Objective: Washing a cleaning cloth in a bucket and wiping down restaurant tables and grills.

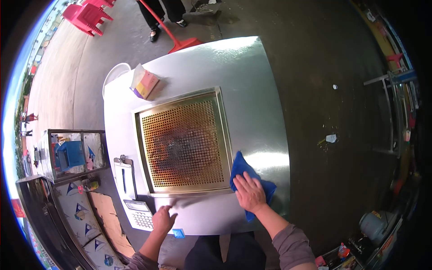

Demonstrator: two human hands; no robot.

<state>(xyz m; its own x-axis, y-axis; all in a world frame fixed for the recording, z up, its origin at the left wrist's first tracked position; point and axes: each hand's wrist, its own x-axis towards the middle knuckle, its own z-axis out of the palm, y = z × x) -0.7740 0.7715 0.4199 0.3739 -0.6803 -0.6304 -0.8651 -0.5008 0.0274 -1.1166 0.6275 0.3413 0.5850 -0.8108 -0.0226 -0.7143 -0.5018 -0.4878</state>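
Note:
My right hand (249, 193) lies spread over a blue cloth (239, 166) and presses it against the stainless steel table (248, 111). The cloth sits by the right front corner of a square metal grille (182, 145) set into the tabletop. Yellow-brown and dark stains cover the grille. My left hand (162, 219) holds nothing; thumb and fingers are apart near the table's front edge. Beside it lies a white calculator (139, 214), and a small blue block (178, 233) is at the edge.
A clipboard (125, 177) with paper and a tissue box (144, 82) rest on the table's left side. A metal cabinet (81, 152) stands left. Beyond the table are a person's legs (173, 10) and a red broom (184, 44). Litter (331, 138) lies on the right floor.

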